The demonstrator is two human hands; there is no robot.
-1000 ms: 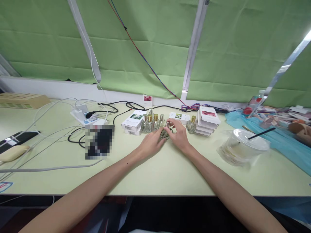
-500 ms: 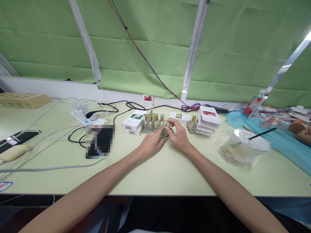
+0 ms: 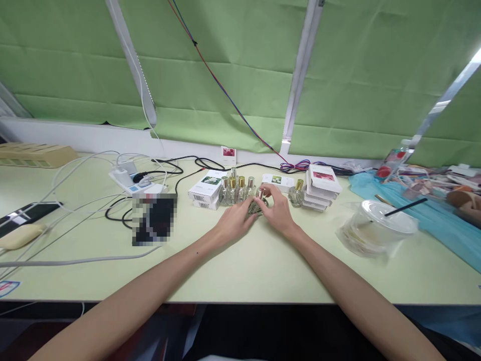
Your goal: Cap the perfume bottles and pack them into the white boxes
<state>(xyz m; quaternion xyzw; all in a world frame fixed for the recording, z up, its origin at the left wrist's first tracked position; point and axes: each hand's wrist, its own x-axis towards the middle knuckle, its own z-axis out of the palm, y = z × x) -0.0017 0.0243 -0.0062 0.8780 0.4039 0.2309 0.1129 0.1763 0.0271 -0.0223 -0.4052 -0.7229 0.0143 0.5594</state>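
Both hands meet around a small clear glass bottle with a silver cap, low over the table. My left hand holds its left side, and my right hand has its fingers at the cap and right side. Just behind my left hand stands a cluster of glass bottles with gold and silver caps. White boxes are stacked to their left. Right of my right hand stands a round bottle with a gold cap, beside a stack of white boxes with a pink picture.
A white box lies behind the hands. On the left are a power strip, cables, a phone and a blurred-out dark object. At right are a lidded plastic cup in a bag and blue plastic.
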